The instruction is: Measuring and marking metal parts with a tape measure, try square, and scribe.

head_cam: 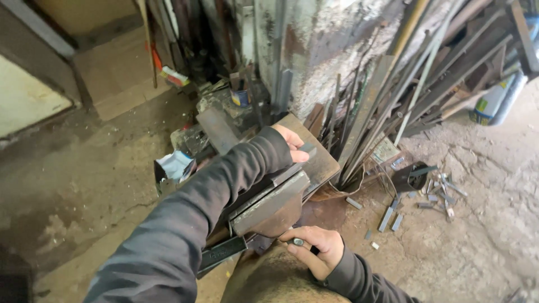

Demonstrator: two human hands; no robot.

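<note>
A heavy bench vise (268, 205) with rusty dark jaws stands on a worn stand in the middle of the view. My left hand (293, 141) reaches over it in a dark grey sleeve. That hand holds a small flat metal piece (307, 148) at the vise's far end, above a rusty steel plate (320, 164). My right hand (314, 248) is below the vise, fingers closed around the round end of the vise handle (297, 242).
Many long steel bars and angle irons (393, 95) lean against the wall at right. Short cut metal offcuts (426, 196) lie scattered on the dirt floor. A small tin can (240, 97) and scrap sit behind the vise. A crumpled cloth (174, 164) lies at left.
</note>
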